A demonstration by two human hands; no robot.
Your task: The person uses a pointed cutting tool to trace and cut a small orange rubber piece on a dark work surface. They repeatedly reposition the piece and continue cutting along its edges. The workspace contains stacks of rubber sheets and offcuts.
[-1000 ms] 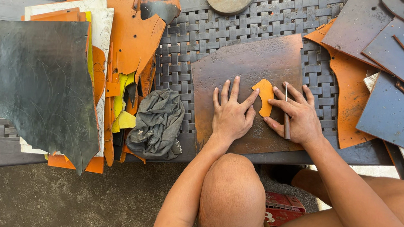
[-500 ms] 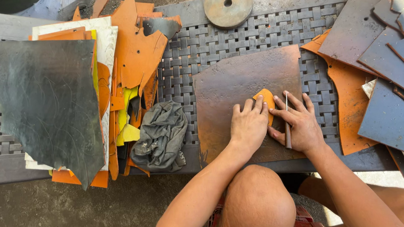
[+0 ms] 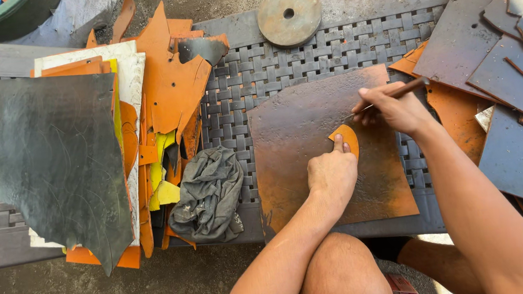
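Left hand (image 3: pixel 332 175) presses flat on a small orange template (image 3: pixel 346 138), pinning it to the brown leather sheet (image 3: pixel 310 130). Right hand (image 3: pixel 397 107), just right of the template, grips a thin pointed tool (image 3: pixel 389 95), tip at the template's upper edge. Tracing looks barely started; no outline visible on the sheet. Grey rag (image 3: pixel 209 192) lies left of the sheet, round disc (image 3: pixel 289 14) above it.

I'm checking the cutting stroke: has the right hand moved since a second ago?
Yes. The right hand, holding the thin tool, has gone from beside the orange piece up toward the brown sheet's far right corner.
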